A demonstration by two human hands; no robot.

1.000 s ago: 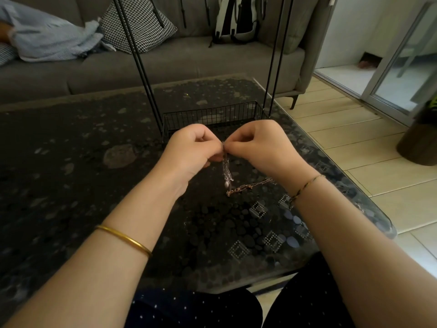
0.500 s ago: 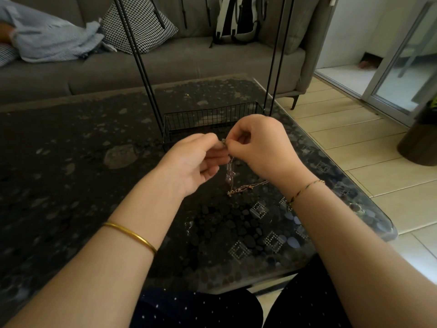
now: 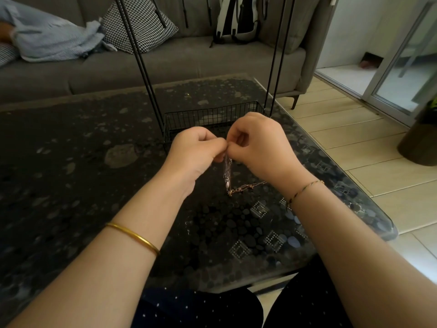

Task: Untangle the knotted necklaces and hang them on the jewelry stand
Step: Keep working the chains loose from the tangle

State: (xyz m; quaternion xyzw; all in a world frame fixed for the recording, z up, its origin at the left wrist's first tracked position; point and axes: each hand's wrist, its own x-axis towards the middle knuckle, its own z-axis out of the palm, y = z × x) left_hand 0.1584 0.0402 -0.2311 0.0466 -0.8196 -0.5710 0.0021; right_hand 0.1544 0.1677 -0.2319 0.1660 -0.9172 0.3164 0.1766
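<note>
The fingers [image 3: 218, 145] of the left hand [image 3: 196, 150] are curled in, and their tips meet those of the right hand [image 3: 257, 140] above the table [image 3: 71, 162]. Both hands pinch the top of the knotted necklaces [image 3: 227, 174] at the one spot where the fingertips touch. The exact link or knot each hand grips is hidden between the fingertips, so it seems to be a tangle, but that cannot be told for sure.

Straight below the fingertips the silvery strands hang down in a narrow bunch with a small pale bead near the bottom. At the bottom of the bunch a gold chain [image 3: 246, 187] trails off to the right and lies on the glass, under the right wrist.

Just beyond the fingers stands the jewelry stand [image 3: 208, 116]. Its low wire basket sits on the table right behind the knuckles. Its thin black rods [image 3: 142, 67] rise to the left and right of the hands and run out of the top of the view. Nothing hangs on the parts of the rods that show.

Nearer than the fingers, a gold bangle [image 3: 134, 236] circles the left forearm and a thin bracelet [image 3: 305, 189] circles the right wrist. Far beyond the fingers is a grey sofa [image 3: 189, 62] with a checked cushion [image 3: 142, 24], a bluish cloth [image 3: 54, 41] and a backpack [image 3: 236, 17].
</note>
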